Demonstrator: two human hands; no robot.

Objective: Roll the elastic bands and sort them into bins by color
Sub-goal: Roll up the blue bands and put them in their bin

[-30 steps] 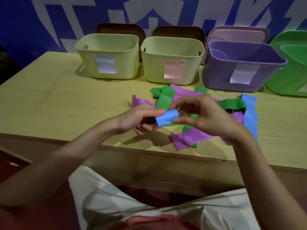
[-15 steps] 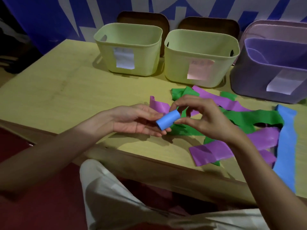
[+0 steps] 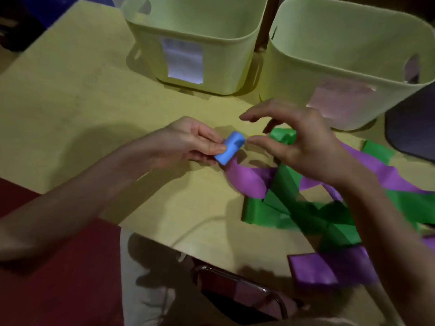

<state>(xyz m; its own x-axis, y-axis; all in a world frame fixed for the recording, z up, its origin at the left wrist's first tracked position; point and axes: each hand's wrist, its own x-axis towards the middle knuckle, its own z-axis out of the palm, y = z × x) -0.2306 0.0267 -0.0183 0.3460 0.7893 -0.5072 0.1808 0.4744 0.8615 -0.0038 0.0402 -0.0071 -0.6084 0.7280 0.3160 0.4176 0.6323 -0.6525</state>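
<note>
A rolled blue band (image 3: 230,150) is pinched between the thumb and fingers of my left hand (image 3: 188,142), just above the table. My right hand (image 3: 301,144) hovers beside the roll with fingers spread and curved, its thumb tip near the roll's end and nothing in its grip. Loose purple bands (image 3: 249,178) and green bands (image 3: 289,208) lie tangled on the table under and to the right of my right hand. Two pale yellow-green bins stand behind: the left bin (image 3: 226,64) bears a white label, the right bin (image 3: 294,74) a pinkish label.
The yellow table (image 3: 77,95) has its near edge running diagonally below my hands. A purple bin's corner (image 3: 414,128) shows at the right edge. A chair frame (image 3: 240,285) sits under the table edge, beside my lap in light cloth.
My right hand has let go of the blue roll, which now sits in my left hand alone. The camera has moved closer and leftward, so the bins loom larger.
</note>
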